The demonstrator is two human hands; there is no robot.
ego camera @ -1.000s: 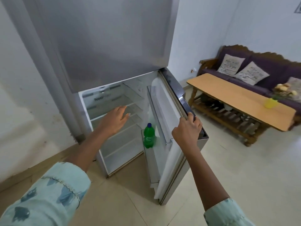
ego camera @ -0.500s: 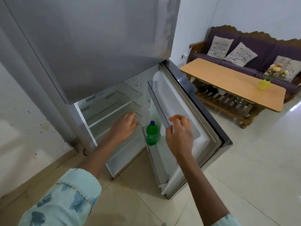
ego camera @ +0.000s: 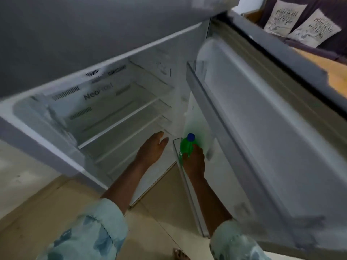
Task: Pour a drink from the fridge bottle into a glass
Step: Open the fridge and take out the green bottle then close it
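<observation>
Fridge door (ego camera: 262,128) stood wide open mid-frame; right hand (ego camera: 194,162) wrapped the green bottle (ego camera: 185,147) in its door shelf (ego camera: 175,147), left hand (ego camera: 152,149) fingers loosely spread, touching nothing.

The lower door shelf (ego camera: 189,184) of the open fridge carries a green bottle (ego camera: 185,147) with a blue cap, standing upright at the shelf's inner end, close to the fridge body. The upper door shelf (ego camera: 201,91) shows nothing on it. Inside the fridge, the glass shelves (ego camera: 120,121) are bare. At the upper right, the wooden table (ego camera: 317,62) shows only a bare corner.
</observation>
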